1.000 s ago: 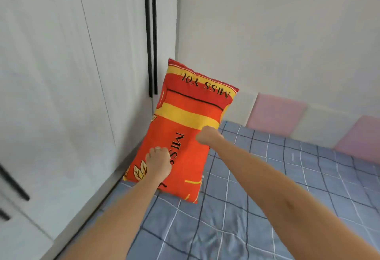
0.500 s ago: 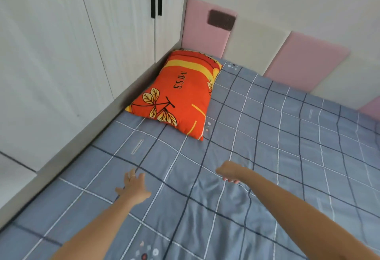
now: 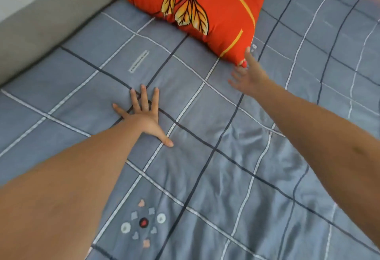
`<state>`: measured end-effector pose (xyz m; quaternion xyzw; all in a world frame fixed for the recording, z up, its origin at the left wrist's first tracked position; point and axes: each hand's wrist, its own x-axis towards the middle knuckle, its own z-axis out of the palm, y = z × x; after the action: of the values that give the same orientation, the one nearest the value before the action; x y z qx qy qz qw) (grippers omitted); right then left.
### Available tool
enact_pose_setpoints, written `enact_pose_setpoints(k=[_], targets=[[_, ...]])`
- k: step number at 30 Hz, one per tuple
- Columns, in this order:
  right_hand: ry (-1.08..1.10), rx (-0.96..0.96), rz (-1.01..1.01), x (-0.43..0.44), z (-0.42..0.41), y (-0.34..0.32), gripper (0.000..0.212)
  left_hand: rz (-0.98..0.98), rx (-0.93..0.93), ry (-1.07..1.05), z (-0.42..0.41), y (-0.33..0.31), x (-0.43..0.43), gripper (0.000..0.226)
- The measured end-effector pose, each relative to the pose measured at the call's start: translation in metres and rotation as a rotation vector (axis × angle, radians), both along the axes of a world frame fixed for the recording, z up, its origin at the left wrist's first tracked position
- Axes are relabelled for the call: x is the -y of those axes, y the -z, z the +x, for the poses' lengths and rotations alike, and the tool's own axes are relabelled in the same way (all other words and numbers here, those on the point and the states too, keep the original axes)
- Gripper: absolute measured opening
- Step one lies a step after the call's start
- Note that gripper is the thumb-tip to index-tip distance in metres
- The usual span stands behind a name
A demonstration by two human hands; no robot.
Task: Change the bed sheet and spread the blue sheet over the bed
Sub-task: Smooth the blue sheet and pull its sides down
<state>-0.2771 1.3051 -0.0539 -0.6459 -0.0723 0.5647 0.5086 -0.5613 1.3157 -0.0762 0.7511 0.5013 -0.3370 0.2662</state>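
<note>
The blue sheet (image 3: 107, 40) with a dark and white grid lies over the bed and is wrinkled in the middle and lower right. My left hand (image 3: 144, 114) rests flat on it, palm down, fingers spread. My right hand (image 3: 247, 74) is open with fingers apart, just at the near corner of the orange pillow (image 3: 205, 3), its thumb touching that corner. The pillow lies flat at the top of the view, printed with yellow leaves.
A grey base strip of the wardrobe (image 3: 41, 19) runs along the bed's left edge. A small printed motif (image 3: 143, 222) of shapes sits on the sheet near my left forearm.
The pillow went from held upright against the wardrobe to lying flat. Both hands let go of it and came down; my left hand now presses the sheet, my right reaches the pillow's corner.
</note>
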Motion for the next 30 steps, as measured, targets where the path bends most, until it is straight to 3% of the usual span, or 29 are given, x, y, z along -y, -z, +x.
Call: enact_pose_setpoints(k=[3,5,8,11,13,17,19,21,22,24,26,27,28,30], targets=[[0.249,-0.004,0.061,-0.038,0.001,0.008,0.072,-0.017,0.016,-0.019,0.0,0.007,-0.001,0.166],[0.359,0.006,0.037,-0.051,-0.006,0.016,0.06,-0.035,0.02,-0.011,-0.001,0.01,-0.001,0.167],[0.487,0.072,0.015,-0.07,-0.015,0.007,0.021,-0.061,0.037,-0.028,0.0,0.007,-0.004,0.167],[0.617,0.034,0.117,-0.079,-0.032,-0.027,0.021,-0.064,0.046,-0.03,-0.001,0.002,-0.005,0.166],[0.566,0.144,0.123,-0.064,-0.041,-0.036,0.022,-0.067,0.052,-0.04,0.0,-0.001,-0.005,0.166],[0.16,0.578,-0.127,0.018,-0.039,0.011,0.019,-0.049,0.068,-0.037,-0.001,-0.001,-0.003,0.164],[0.126,0.9,-0.133,0.074,-0.025,0.025,0.014,-0.032,0.077,-0.033,0.0,0.0,-0.001,0.164],[0.226,1.254,-0.255,0.133,0.006,0.03,0.024,-0.004,0.089,-0.046,0.0,0.001,0.003,0.163],[0.354,1.304,-0.41,0.157,0.024,0.031,0.035,0.013,0.094,-0.053,-0.001,0.001,0.003,0.163],[0.517,1.139,-0.79,0.203,0.045,0.039,0.052,0.064,0.111,-0.072,-0.002,0.003,0.009,0.162],[0.198,1.072,-0.929,0.215,0.015,0.05,0.058,0.147,0.162,-0.094,0.0,0.004,0.018,0.16],[-0.034,1.143,-0.867,0.218,-0.017,0.059,0.057,0.188,0.223,-0.138,0.0,0.008,0.027,0.154],[-0.262,1.259,-0.715,0.212,-0.056,0.067,0.056,0.213,0.327,-0.231,0.001,0.009,0.034,0.141],[-0.672,1.419,-0.335,0.222,-0.144,0.073,0.055,0.317,0.657,-0.518,-0.004,0.017,0.069,0.09]])
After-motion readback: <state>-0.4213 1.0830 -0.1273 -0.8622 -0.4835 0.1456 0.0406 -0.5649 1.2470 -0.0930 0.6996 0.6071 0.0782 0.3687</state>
